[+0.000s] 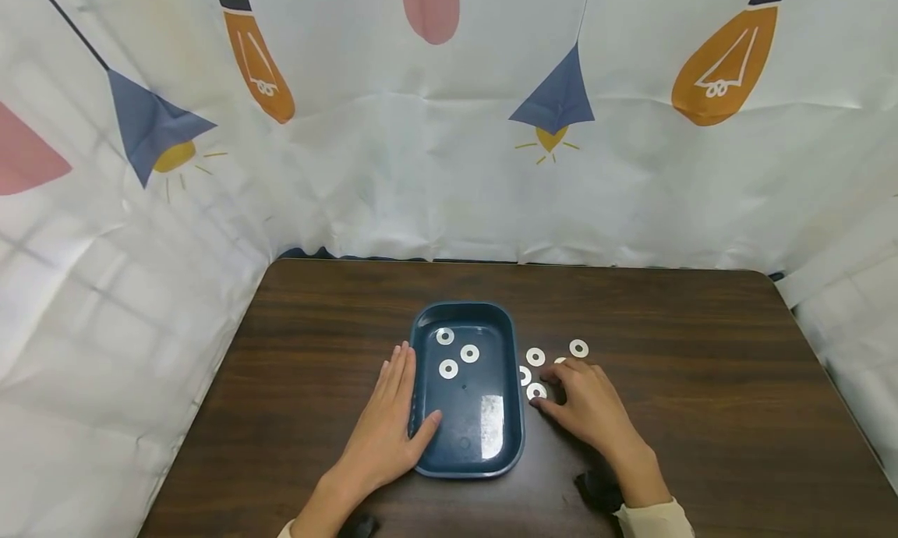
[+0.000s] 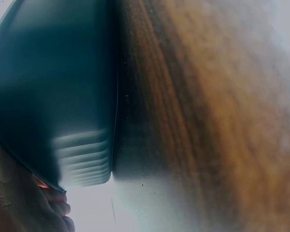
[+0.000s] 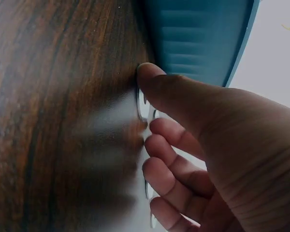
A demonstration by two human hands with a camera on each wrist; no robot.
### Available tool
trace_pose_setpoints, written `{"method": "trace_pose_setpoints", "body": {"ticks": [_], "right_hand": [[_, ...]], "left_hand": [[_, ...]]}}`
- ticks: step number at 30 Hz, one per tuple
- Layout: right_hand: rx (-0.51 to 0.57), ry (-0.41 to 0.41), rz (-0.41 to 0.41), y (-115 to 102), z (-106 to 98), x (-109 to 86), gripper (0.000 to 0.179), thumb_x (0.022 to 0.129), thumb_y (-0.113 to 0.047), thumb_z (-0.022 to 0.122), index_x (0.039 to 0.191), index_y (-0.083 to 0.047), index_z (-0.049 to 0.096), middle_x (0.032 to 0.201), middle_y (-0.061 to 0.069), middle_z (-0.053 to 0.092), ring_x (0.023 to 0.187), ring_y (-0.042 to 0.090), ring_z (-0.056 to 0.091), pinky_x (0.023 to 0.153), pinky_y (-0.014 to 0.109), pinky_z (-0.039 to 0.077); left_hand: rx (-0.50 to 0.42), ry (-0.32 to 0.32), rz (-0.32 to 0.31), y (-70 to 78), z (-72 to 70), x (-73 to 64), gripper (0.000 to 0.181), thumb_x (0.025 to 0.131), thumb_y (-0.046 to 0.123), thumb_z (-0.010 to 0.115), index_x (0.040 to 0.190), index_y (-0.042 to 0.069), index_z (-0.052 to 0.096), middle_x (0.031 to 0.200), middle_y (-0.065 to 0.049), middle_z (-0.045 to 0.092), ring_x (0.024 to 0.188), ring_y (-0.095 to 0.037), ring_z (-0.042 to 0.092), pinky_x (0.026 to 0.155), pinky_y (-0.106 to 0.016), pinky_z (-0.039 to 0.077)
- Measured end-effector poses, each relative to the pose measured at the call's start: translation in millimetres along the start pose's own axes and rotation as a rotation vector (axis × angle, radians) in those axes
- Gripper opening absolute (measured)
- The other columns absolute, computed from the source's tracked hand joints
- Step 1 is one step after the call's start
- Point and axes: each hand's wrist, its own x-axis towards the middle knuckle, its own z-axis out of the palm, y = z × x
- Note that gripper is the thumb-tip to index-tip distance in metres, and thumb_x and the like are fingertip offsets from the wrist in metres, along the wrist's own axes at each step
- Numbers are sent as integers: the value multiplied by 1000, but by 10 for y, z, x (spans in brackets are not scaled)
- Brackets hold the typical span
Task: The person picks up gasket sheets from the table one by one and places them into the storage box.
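Observation:
A dark blue tray (image 1: 463,460) stands on the table with three flat silver washers inside, one of them a washer (image 1: 448,369) nearest the middle. My left hand (image 1: 382,433) rests along the tray's left side, fingers straight and thumb over the rim. Right of the tray, several more washers lie on the table. My right hand (image 1: 592,405) is over these, its thumb touching the edge of a washer (image 1: 536,391) and its index fingertip close to the opposite edge. In the right wrist view that washer (image 3: 144,104) lies flat between thumb and fingers, which are apart.
The brown wooden table (image 1: 701,382) extends to both sides. A washer (image 1: 578,348) lies farthest right, another washer (image 1: 535,357) nearer the tray. One is partly hidden by the right hand. A white printed curtain (image 1: 421,179) hangs behind and beside the table.

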Motion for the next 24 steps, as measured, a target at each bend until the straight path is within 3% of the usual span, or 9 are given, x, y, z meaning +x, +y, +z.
{"method": "trace_pose_setpoints", "body": {"ticks": [4, 9, 13, 20, 24], "right_hand": [[43, -23, 20, -22, 14, 12, 22, 81, -29, 92, 91, -18, 76, 80, -9, 63, 75, 8, 57, 78, 36, 49], [69, -56, 45, -49, 25, 15, 19, 82, -24, 91, 87, -19, 74, 75, -9, 59, 68, 6, 53, 70, 30, 45], [27, -59, 32, -70, 18, 21, 19, 83, -25, 90, 86, -18, 72, 76, -7, 58, 70, 9, 52, 74, 35, 47], [-86, -29, -23, -94, -5, 7, 23, 80, -26, 90, 88, -14, 73, 77, -6, 62, 74, 13, 55, 77, 40, 52], [-146, -5, -46, -103, -18, -8, 24, 78, -28, 90, 85, -15, 71, 73, -8, 56, 70, 11, 51, 74, 36, 48]], "left_hand": [[0, 7, 7, -7, -3, -18, 101, 99, 46, 68, 171, 7, 8, 180, -15, 10, 167, -36, 17, 137, -48, 16], [1, 17, 15, -19, 6, -35, 100, 99, 45, 67, 171, 6, 9, 180, -15, 10, 167, -37, 17, 138, -38, 6], [7, 27, 15, -18, 14, -39, 100, 99, 45, 68, 170, 5, 10, 180, -15, 10, 166, -37, 18, 138, -39, 7], [9, 37, 25, -15, 23, -27, 100, 99, 43, 68, 170, 4, 11, 180, -16, 10, 166, -39, 19, 133, -22, -10], [9, 35, 28, -8, 29, -16, 99, 99, 44, 68, 170, 4, 10, 180, -16, 10, 166, -39, 19, 135, -26, -6]]}}
